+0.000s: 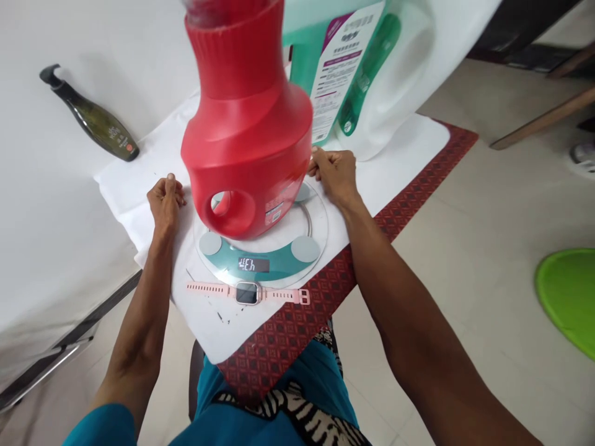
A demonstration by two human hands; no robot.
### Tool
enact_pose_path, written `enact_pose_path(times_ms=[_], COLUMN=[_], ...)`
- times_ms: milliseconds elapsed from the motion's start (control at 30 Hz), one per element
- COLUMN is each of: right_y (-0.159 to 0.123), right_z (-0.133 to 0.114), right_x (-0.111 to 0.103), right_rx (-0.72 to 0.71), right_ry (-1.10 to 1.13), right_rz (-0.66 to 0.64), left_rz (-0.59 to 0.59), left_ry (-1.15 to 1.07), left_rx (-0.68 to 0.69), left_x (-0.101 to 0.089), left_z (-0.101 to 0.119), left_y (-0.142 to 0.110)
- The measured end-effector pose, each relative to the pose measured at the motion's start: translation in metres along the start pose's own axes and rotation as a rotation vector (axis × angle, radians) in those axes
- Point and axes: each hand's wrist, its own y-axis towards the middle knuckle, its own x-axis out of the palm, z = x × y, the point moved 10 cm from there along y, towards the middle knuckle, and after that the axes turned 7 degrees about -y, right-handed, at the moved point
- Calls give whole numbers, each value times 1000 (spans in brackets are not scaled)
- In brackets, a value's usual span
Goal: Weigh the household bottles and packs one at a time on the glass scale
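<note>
A large red jug (246,124) with a handle hole stands on a round glass scale (274,263), whose teal strip has a lit digital display (253,265). Just left of the jug, my left hand (166,199) rests on the white cloth, fingers curled in and nothing visible in them. My right hand (335,173) is curled closed at the jug's right side, its fingertips close to the red plastic; whether they touch it I cannot tell. In front of the scale lies a pink-strapped smartwatch (248,293), stretched out flat.
Behind my right hand stands a big white-and-green jug (395,74) with a printed label. A dark green pump bottle (93,118) is by the wall at left. The white cloth (204,334) covers a red patterned table mat (409,186). A green stool (569,297) stands at right.
</note>
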Motion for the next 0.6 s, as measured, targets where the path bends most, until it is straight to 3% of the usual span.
enact_pose_path(times_ms=[100, 233, 400, 467, 600], right_y=[1, 2, 0, 0, -1], right_z=[-3, -8, -11, -11, -14], right_x=[0, 0, 0, 0, -2], right_rx=[18, 23, -3, 1, -1], right_ry=[12, 8, 28, 28, 31], right_rz=[0, -36, -63, -74, -75], left_rz=[-16, -210, -385, -354, -161], left_ry=[-65, -217, -150, -197, -355], left_rx=[81, 248, 224, 213, 119], left_x=[6, 29, 64, 72, 73], left_z=[28, 85, 110, 112, 111], left_y=[-10, -53, -105, -109, -95])
